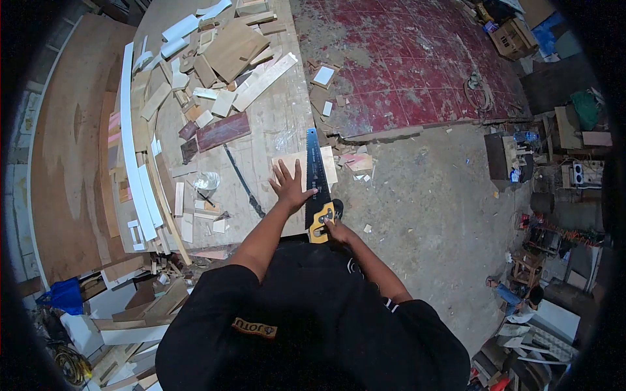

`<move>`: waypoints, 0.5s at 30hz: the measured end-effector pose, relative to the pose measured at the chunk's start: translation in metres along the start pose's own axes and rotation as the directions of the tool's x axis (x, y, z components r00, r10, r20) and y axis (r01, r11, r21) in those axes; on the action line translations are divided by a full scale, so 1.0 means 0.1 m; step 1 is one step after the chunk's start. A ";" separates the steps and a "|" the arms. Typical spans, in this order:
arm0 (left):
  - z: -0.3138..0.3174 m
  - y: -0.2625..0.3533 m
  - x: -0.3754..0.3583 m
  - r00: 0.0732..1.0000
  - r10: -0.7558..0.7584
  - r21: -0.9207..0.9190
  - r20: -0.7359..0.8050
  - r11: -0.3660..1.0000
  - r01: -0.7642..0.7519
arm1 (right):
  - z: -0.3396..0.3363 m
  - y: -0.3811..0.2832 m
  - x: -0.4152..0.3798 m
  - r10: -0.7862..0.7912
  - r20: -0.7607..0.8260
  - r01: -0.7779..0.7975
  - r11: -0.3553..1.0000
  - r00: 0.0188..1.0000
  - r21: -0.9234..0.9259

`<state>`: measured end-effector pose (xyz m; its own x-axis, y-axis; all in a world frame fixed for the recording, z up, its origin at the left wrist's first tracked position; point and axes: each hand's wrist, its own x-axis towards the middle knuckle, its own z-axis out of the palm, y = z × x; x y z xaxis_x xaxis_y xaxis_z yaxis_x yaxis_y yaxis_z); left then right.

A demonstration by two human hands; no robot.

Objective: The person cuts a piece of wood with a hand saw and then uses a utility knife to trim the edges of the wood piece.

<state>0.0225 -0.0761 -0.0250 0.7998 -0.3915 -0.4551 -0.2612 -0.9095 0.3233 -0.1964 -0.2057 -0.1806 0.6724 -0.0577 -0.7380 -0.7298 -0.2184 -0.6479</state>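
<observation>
A hand saw (315, 173) with a dark blade and yellow handle lies across a pale wood board (330, 168) at the workbench's right edge, its tip pointing away from me. My right hand (336, 229) is wrapped round the yellow handle. With fingers spread, my left hand (287, 186) presses on the near left part of the board, its thumb touching the side of the blade. The board sticks out past the edge of the workbench (280, 140).
Wood offcuts (235, 51) are heaped at the bench's far side. A maroon block (223, 131), a dark strip (243, 182) and a clear cup (207, 181) lie left of my hands. Long white strips (134, 156) line the left edge. Boxes and tools stand far right.
</observation>
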 end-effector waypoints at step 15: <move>-0.03 0.02 0.00 0.999 -0.010 0.019 0.033 1.000 0.010 | -0.05 -0.25 -0.19 -0.012 0.162 -0.008 0.992 0.987 0.125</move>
<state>0.0236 -0.0770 -0.0214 0.7843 -0.3864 -0.4853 -0.2638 -0.9158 0.3029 -0.1905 -0.2037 -0.1494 0.6525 0.1038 -0.7507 -0.7449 -0.0943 -0.6605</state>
